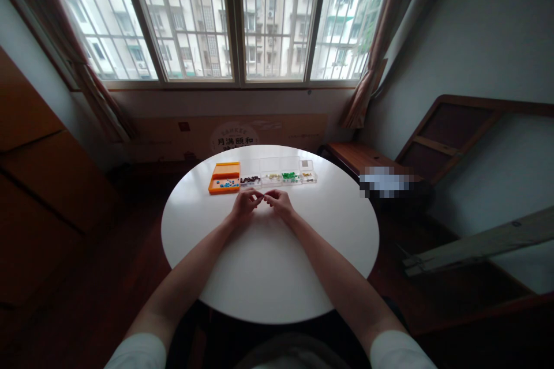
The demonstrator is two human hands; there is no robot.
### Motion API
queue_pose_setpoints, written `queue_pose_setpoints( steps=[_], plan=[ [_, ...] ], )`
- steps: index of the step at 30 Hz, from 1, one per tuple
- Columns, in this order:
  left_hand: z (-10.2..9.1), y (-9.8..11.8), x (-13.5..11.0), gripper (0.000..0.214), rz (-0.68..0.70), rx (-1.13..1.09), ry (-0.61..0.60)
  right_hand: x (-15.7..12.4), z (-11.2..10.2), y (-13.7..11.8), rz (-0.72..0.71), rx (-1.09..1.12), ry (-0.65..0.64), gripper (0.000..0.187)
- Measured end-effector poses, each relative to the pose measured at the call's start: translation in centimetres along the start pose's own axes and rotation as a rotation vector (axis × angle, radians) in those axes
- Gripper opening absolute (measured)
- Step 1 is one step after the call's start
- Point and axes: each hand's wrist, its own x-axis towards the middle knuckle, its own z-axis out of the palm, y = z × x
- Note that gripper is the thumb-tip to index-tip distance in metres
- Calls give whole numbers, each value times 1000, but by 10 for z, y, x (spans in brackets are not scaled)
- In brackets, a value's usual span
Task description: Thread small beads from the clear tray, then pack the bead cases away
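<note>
My left hand (246, 203) and my right hand (280, 203) rest close together on the round white table (268, 277), fingertips nearly meeting in a pinch. Whatever they pinch is too small to name. Just beyond the hands lies an orange tray (224, 177) with small blue-green beads in it. To its right sits a clear compartment box (285, 172) holding dark, yellowish and green beads in separate cells.
A large barred window (234, 17) fills the far wall, with curtains at both sides. A flat cardboard box (229, 135) leans under the window. A wooden bench (359, 158) and leaning wooden frame (459, 132) stand at the right; brown cabinets (38, 184) at the left.
</note>
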Motion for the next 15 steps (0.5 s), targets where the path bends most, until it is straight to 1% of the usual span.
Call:
queue_pose_setpoints(
  steps=[8,15],
  plan=[
    [1,0,0,18,-19,84,7,-1,0,0,-6,-8,3,18],
    [0,0,2,17,-59,184,70,2,0,5,-13,-24,15,20]
  ],
)
